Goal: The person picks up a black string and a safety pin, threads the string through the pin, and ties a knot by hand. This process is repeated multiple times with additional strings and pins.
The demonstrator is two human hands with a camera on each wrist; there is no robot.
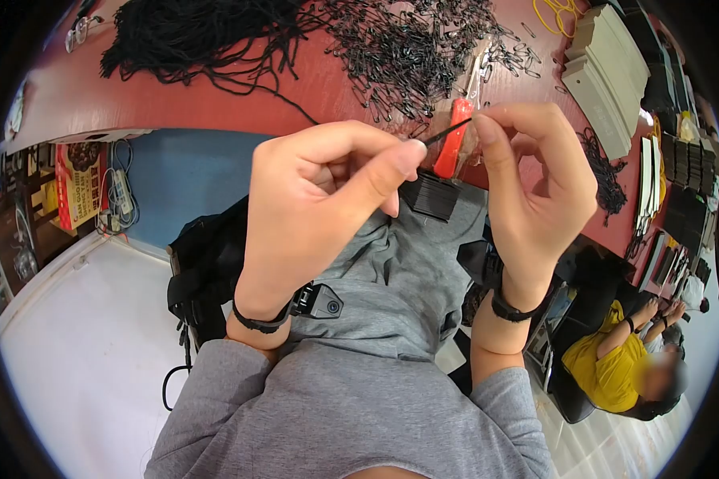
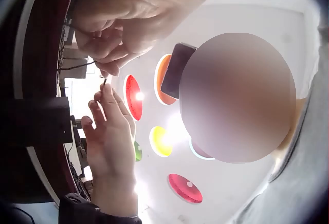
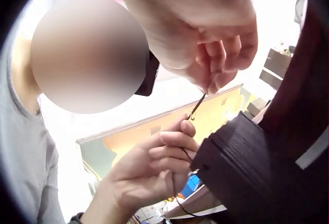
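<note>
A short black cord is stretched between the two hands above the table edge. The left hand pinches its one end between thumb and forefinger, the other fingers curled. At the other end, the right hand pinches it with thumb and forefinger. In the right wrist view the cord runs between the fingertips, and a thin strand hangs from the left hand. Below the hands, a stack of black cards lies at the table edge. Behind the cord is a red-handled tool.
A heap of black safety pins and a bundle of black cords cover the far part of the red table. Grey-beige boards lie at the right, with more black stacks beyond. Another person in yellow sits at the lower right.
</note>
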